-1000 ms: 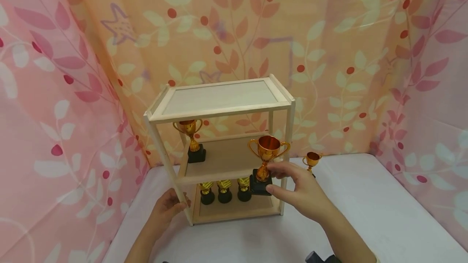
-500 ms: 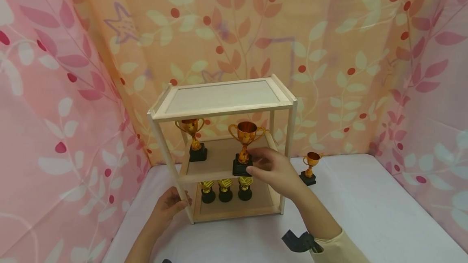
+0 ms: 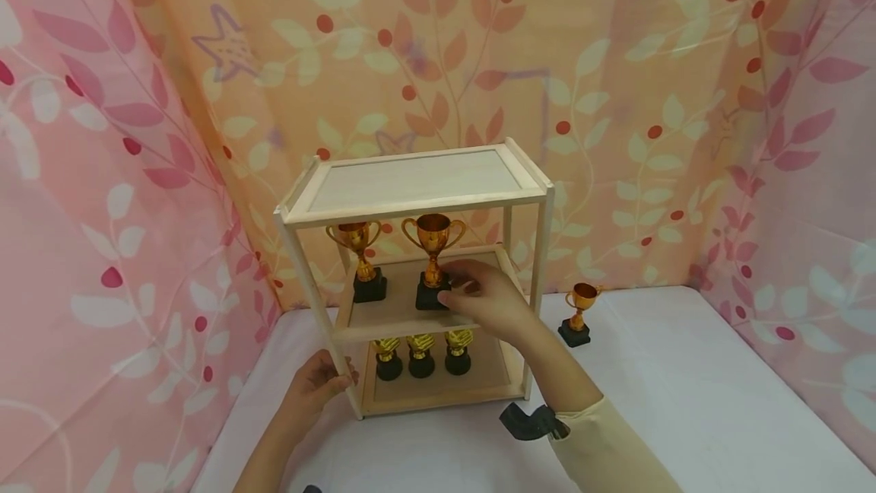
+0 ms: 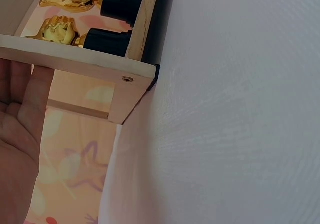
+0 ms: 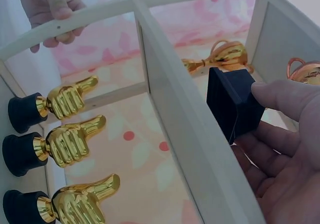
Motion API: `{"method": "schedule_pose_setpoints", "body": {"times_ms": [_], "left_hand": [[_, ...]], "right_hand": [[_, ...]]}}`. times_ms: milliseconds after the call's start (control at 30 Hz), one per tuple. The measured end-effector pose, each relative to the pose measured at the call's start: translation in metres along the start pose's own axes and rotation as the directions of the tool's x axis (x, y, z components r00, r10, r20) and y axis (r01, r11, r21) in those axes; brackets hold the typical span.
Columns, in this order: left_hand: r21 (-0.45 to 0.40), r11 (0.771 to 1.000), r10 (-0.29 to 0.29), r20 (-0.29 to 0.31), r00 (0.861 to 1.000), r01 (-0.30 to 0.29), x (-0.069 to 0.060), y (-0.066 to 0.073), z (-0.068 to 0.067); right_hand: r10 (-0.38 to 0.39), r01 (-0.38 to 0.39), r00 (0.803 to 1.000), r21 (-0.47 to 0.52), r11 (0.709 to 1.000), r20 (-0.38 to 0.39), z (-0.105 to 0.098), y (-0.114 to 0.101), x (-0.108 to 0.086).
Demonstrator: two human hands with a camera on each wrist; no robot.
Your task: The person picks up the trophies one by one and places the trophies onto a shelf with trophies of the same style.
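Note:
My right hand [image 3: 489,299] pinches a gold trophy cup [image 3: 434,238] by its black base, over the middle shelf [image 3: 400,287]. In the right wrist view the black base [image 5: 237,101] sits between thumb and fingers, its underside showing, tilted and beside the shelf board. Another cup [image 3: 363,249] stands at the left of the middle shelf. My left hand [image 3: 315,386] grips the rack's front left post [image 3: 304,280] low down; in the left wrist view the fingers [image 4: 37,91] lie behind the pale post [image 4: 75,58].
Three gold thumbs-up trophies [image 3: 420,356] with round black bases stand on the bottom shelf [image 3: 445,398]. A smaller gold cup [image 3: 578,314] stands on the white table [image 3: 671,402] right of the rack. The rack's top panel [image 3: 417,181] hangs over the middle shelf; patterned curtains surround the table.
My right hand has carried the cup leftward and up from in front of the rack's right side to over the middle shelf, near the other cup. My left hand stays on the post.

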State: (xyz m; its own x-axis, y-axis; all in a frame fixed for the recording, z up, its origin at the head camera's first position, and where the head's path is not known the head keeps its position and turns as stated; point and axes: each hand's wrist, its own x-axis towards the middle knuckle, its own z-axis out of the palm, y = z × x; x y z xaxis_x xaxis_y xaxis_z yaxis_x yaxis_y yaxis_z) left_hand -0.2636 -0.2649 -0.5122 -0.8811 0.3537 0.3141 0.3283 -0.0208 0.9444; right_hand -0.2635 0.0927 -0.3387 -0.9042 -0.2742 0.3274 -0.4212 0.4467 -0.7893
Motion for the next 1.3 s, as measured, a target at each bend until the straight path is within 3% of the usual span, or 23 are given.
{"method": "schedule_pose_setpoints", "body": {"times_ms": [500, 800, 1300], "left_hand": [[0.031, 0.999, -0.025, -0.021, 0.999, 0.025, 0.002, 0.001, -0.001], [0.026, 1.000, 0.000, -0.009, 1.000, 0.000, 0.000, -0.004, -0.003], [0.013, 1.000, -0.003, -0.009, 1.000, 0.003, 0.000, -0.005, -0.003]], "right_hand": [[0.035, -0.034, 0.999, -0.058, 0.998, 0.001, 0.009, 0.006, 0.032], [0.069, -0.069, 0.997, -0.027, 0.997, 0.026, 0.013, 0.011, 0.042], [0.070, -0.068, 0.997, -0.063, 0.996, 0.042, 0.018, 0.013, 0.050]]}}
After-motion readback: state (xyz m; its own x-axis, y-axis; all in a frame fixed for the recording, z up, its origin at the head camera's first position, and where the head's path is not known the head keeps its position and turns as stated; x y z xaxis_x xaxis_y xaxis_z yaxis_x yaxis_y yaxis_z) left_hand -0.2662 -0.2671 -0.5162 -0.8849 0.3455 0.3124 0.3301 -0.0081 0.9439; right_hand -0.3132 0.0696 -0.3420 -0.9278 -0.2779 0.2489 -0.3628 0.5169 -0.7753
